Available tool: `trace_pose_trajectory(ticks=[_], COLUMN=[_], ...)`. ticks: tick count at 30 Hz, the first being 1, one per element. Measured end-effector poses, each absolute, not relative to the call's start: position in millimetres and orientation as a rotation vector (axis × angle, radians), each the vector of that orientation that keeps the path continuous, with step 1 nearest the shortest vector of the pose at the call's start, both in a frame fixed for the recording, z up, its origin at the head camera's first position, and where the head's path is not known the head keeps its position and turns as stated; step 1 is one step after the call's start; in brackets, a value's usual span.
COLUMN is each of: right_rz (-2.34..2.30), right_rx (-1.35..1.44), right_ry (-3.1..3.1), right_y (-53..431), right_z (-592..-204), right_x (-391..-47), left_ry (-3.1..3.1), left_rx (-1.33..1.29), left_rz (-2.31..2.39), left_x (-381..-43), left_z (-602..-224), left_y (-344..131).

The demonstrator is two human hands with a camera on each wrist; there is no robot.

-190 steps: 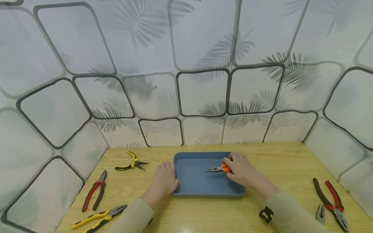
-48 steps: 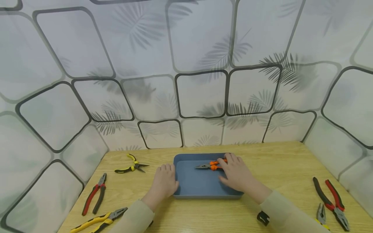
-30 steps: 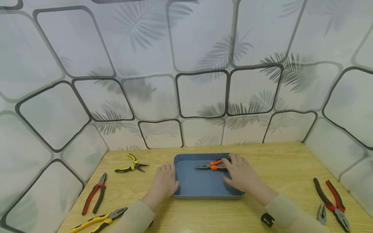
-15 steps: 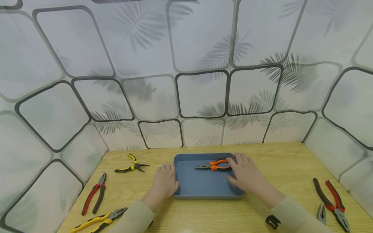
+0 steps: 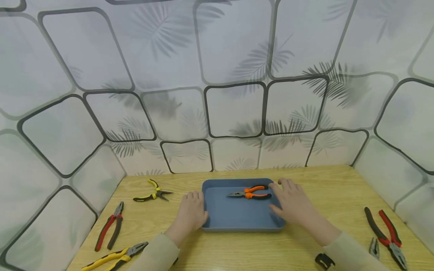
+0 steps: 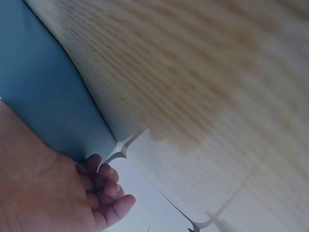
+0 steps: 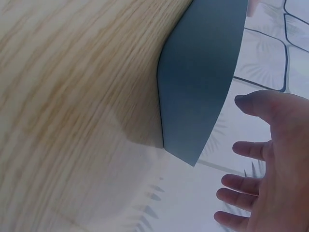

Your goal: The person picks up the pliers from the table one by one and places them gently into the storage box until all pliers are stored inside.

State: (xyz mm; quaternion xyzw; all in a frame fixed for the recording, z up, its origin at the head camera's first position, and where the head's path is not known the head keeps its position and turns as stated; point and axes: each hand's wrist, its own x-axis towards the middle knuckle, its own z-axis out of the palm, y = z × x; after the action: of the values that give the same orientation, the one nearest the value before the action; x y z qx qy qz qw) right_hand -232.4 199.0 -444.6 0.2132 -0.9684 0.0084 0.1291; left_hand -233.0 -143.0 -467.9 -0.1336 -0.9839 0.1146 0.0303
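Observation:
Orange-and-black long-nose pliers (image 5: 251, 192) lie inside the blue tray (image 5: 244, 229), tips pointing left and handles toward its right side. My left hand (image 5: 191, 211) holds the tray's left rim; in the left wrist view its palm (image 6: 38, 193) runs along the outer wall, fingers loosely bent, thumb out of sight. Over the right end of the tray, my right hand (image 5: 294, 203) hovers with fingers spread and nothing in them. The right wrist view shows these spread fingers (image 7: 241, 184) apart from the tray's outer wall (image 7: 198, 82).
On the wooden table's left are small yellow-black pliers (image 5: 158, 194), red-black pliers (image 5: 113, 225) and yellow-black pliers (image 5: 123, 256). More red-black pliers (image 5: 389, 239) lie at right, beside grey plier jaws partly covered by my sleeve (image 5: 349, 254). A patterned wall covering (image 5: 234, 109) encloses the table.
My right hand has let go of the orange pliers, which now lie farther left in the tray, and has drawn back to the right. The left hand has stayed at the rim.

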Motion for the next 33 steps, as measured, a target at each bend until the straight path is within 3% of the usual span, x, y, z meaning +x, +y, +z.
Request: trace_pose_trajectory(ticks=[33], right_rz=[0.089], right_rx=[0.503], right_ry=[-2.823], right_y=[250], right_z=[-442], right_x=[-230], left_ry=[-3.02], left_rx=[-0.413], left_rz=[0.337], left_x=[-231], left_z=[-467], left_y=[-142])
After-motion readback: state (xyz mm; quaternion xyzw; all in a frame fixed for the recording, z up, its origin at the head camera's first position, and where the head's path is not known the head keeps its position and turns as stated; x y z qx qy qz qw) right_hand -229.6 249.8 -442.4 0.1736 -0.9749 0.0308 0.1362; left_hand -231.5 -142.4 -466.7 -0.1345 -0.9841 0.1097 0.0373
